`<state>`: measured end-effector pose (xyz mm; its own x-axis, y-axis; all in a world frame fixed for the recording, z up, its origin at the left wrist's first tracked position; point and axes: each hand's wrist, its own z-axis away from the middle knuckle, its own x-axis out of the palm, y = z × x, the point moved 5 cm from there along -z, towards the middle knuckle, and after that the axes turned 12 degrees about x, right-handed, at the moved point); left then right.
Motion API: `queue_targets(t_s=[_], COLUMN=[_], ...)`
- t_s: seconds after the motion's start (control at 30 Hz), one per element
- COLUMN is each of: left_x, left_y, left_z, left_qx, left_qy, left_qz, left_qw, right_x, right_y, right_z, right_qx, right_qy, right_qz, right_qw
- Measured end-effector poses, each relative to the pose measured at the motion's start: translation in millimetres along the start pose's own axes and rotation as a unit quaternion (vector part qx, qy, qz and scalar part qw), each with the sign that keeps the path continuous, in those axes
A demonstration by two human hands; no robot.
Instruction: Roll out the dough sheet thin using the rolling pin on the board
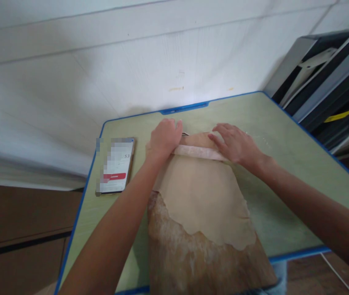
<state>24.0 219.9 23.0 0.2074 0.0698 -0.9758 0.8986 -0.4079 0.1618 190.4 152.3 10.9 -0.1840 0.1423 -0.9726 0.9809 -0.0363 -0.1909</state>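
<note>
Dough was a thin, flat sheet on the wood board, covering its middle and far part; near edge ragged, bare board in front. Pin lay crosswise on the dough near its far end, with a strip of dough showing beyond it.

Left hand was over the pin's left end, curled; fingers mostly hidden, can't tell if it gripped. Right hand was at the pin's right end, fingers loosely spread, thumb out, not wrapped around it.

Board sat on the green table with blue edging, near end reaching past the table's near edge. Phone lay face up, screen lit, left of the board and apart from it. White wall stood behind the table's far edge.
</note>
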Motion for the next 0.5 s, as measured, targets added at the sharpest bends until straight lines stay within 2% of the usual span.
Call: queue_targets(t_s=[0.2,0.5], left_x=[2.1,8.1], left_y=[-1.1,-4.8], left_z=[-8.5,-18.8], left_qx=[-0.011,-0.014], left_qy=[0.007,-0.010], left_qz=[-0.006,-0.006], left_qw=[1.000,1.000], right_x=[-8.6,-5.8], right_y=[-0.3,6.0], right_z=[-0.4,-2.0], right_qx=[0.057,0.057], right_qy=[0.029,0.041], right_qz=[-0.023,-0.081], right_qw=[0.998,0.994])
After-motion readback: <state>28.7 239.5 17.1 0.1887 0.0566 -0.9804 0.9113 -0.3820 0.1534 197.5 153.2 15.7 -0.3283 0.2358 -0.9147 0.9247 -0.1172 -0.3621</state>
